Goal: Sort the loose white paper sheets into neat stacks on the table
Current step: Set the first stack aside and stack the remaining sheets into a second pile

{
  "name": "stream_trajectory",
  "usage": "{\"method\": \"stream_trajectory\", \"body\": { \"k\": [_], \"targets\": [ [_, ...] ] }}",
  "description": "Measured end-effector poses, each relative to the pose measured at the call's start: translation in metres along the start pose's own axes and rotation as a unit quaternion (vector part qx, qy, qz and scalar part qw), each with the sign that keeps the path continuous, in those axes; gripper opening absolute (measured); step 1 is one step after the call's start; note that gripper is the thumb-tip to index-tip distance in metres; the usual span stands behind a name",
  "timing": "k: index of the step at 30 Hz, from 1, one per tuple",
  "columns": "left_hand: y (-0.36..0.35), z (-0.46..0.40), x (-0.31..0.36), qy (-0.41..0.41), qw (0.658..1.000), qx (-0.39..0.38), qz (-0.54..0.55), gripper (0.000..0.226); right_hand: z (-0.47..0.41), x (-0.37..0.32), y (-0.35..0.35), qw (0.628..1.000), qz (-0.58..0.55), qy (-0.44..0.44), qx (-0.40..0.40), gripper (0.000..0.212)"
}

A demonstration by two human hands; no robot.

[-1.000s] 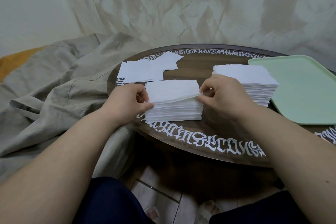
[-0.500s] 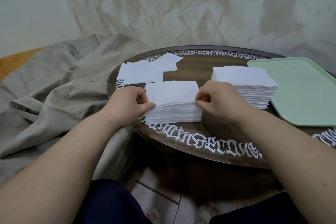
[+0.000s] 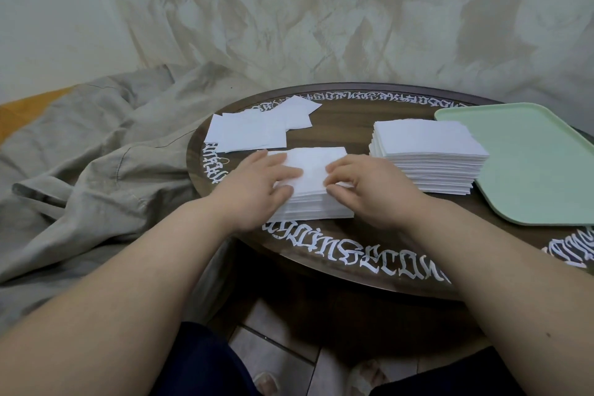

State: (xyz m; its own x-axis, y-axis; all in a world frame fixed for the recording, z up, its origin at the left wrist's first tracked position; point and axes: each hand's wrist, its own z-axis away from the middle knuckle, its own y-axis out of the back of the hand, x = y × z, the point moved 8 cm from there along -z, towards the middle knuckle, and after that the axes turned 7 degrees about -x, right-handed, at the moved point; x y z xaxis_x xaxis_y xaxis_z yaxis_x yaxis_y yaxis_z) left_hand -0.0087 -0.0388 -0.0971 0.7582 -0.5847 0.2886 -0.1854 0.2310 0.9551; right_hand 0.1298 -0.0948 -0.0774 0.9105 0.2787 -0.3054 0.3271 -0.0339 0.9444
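Note:
A thick stack of white paper sheets (image 3: 316,167) sits at the near edge of the round dark table (image 3: 350,125). My left hand (image 3: 257,186) lies flat on the stack's left part, fingers stretched across the top sheet. My right hand (image 3: 363,186) rests on the stack's right part, fingers reaching inward, thumb at the near side. A taller neat stack (image 3: 427,151) stands to the right. Several loose sheets (image 3: 257,130) lie spread at the table's far left.
A pale green tray (image 3: 527,164) holds the table's right side, touching the tall stack. Grey crumpled cloth (image 3: 96,154) lies left of the table. White lettering rings the table rim. Tiled floor and my feet show below.
Both hands left the stack's side edges, where they pinched the top sheet, and moved onto its top. The lifted sheet now lies flat under them.

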Motion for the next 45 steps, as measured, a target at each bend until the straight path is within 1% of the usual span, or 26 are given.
{"method": "stream_trajectory", "body": {
  "k": [2,5,6,10,12,13,14,16,20,22,26,28,31,33,37,38,40,42,44,45],
  "targets": [
    [0.001,0.001,-0.004,0.007,1.0,0.007,0.009,0.038,0.0,0.005,0.001,1.0,-0.007,-0.013,0.001,0.025],
    [0.0,0.004,-0.006,0.008,1.0,0.003,0.023,0.038,0.0,0.006,-0.005,0.999,-0.01,-0.023,-0.025,0.026],
    [0.001,0.005,-0.007,0.01,0.999,0.013,0.031,0.038,0.0,0.007,-0.003,0.999,-0.015,-0.028,-0.015,0.026],
    [0.021,0.014,-0.013,0.022,0.991,0.11,0.071,0.04,0.005,0.007,0.02,0.994,-0.049,-0.062,0.08,0.027],
    [0.034,0.016,-0.017,0.03,0.985,0.153,0.08,0.04,0.002,0.002,0.036,0.988,-0.065,-0.063,0.127,0.025],
    [0.04,0.014,-0.02,0.036,0.982,0.166,0.08,0.039,-0.005,-0.001,0.041,0.988,-0.067,-0.06,0.129,0.024],
    [0.045,0.01,-0.025,0.044,0.981,0.173,0.08,0.038,-0.014,-0.004,0.044,0.99,-0.064,-0.055,0.114,0.025],
    [0.057,-0.002,-0.037,0.052,0.98,0.179,0.074,0.037,-0.04,-0.005,0.047,0.996,-0.039,-0.054,0.065,0.029],
    [0.073,-0.032,-0.066,0.082,0.984,0.157,0.029,0.034,-0.098,0.015,0.035,0.996,0.023,-0.08,-0.033,0.038],
    [0.07,-0.049,-0.085,0.1,0.986,0.135,0.02,0.033,-0.125,0.028,0.023,0.993,0.025,-0.096,-0.067,0.041],
    [0.057,-0.087,-0.125,0.141,0.985,0.095,0.023,0.039,-0.177,0.062,0.002,0.985,0.006,-0.142,-0.096,0.054],
    [0.048,-0.106,-0.143,0.158,0.984,0.075,0.016,0.048,-0.2,0.075,-0.007,0.98,-0.005,-0.166,-0.106,0.059],
    [0.031,-0.127,-0.162,0.173,0.984,0.025,0.015,0.063,-0.229,0.094,-0.02,0.972,-0.004,-0.206,-0.111,0.063],
    [0.019,-0.136,-0.168,0.174,0.984,-0.004,0.026,0.069,-0.241,0.105,-0.026,0.966,0.004,-0.234,-0.113,0.066],
    [0.012,-0.148,-0.168,0.144,0.989,-0.005,0.041,0.066,-0.253,0.115,-0.046,0.957,0.01,-0.238,-0.164,0.07],
    [0.011,-0.149,-0.169,0.138,0.989,-0.006,0.045,0.065,-0.253,0.115,-0.049,0.958,0.008,-0.234,-0.168,0.07],
    [0.012,-0.151,-0.171,0.141,0.989,-0.001,0.036,0.066,-0.253,0.114,-0.051,0.963,0.005,-0.218,-0.16,0.064],
    [0.014,-0.149,-0.174,0.165,0.986,0.021,0.001,0.069,-0.252,0.113,-0.05,0.968,-0.004,-0.2,-0.15,0.055],
    [0.014,-0.146,-0.177,0.197,0.98,0.032,-0.01,0.072,-0.251,0.113,-0.044,0.973,-0.043,-0.194,-0.12,0.049],
    [0.013,-0.146,-0.176,0.203,0.979,0.029,-0.006,0.073,-0.251,0.115,-0.04,0.972,-0.081,-0.198,-0.094,0.05]
  ]
}}
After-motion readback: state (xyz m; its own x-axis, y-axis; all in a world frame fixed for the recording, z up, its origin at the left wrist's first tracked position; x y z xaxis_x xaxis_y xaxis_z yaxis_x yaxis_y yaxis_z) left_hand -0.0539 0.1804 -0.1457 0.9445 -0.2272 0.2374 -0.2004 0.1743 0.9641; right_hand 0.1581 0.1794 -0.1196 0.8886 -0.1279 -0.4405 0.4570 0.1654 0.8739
